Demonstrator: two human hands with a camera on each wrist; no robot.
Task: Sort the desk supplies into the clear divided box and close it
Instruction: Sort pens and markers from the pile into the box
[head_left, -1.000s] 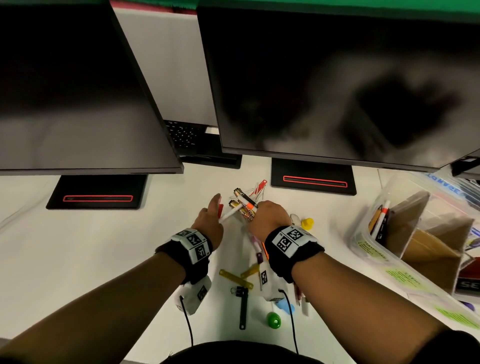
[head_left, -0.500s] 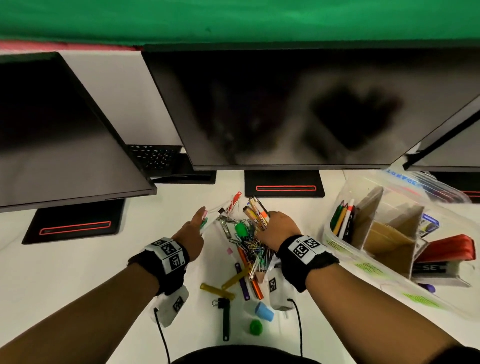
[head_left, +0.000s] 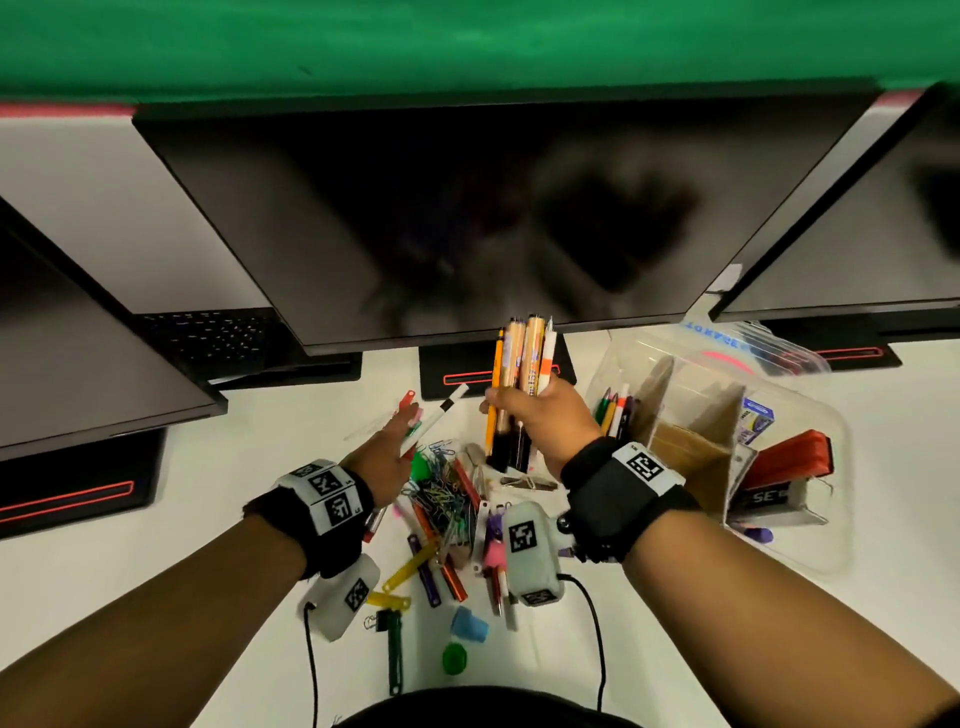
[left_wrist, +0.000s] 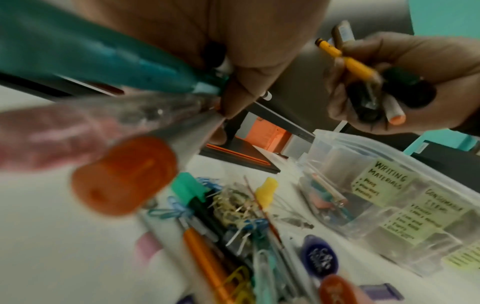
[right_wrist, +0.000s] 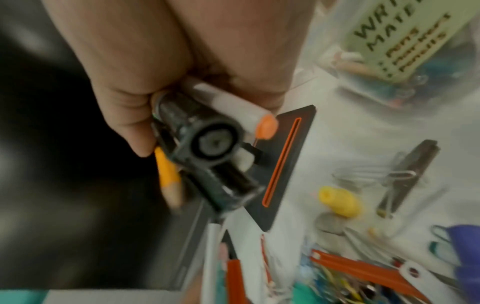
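My right hand grips an upright bundle of markers and a yellow pencil above the desk, just left of the clear divided box. The wrist view shows the bundle's black caps and an orange-tipped white pen end-on. My left hand holds several pens, among them a white one with a black tip; close up, those pens include a teal one and an orange-capped one. A heap of loose supplies lies between my wrists. The box's near compartment is labelled writing materials and holds pens.
Three dark monitors hang over the back of the desk, their stands behind the heap. Cardboard dividers, a red stapler and a staple box are in the box. A binder clip and yellow cap lie nearby.
My right hand has lifted the bundle of markers off the desk and turned it upright, moving right toward the box. My left hand has lifted its pens. The head view shifted right.
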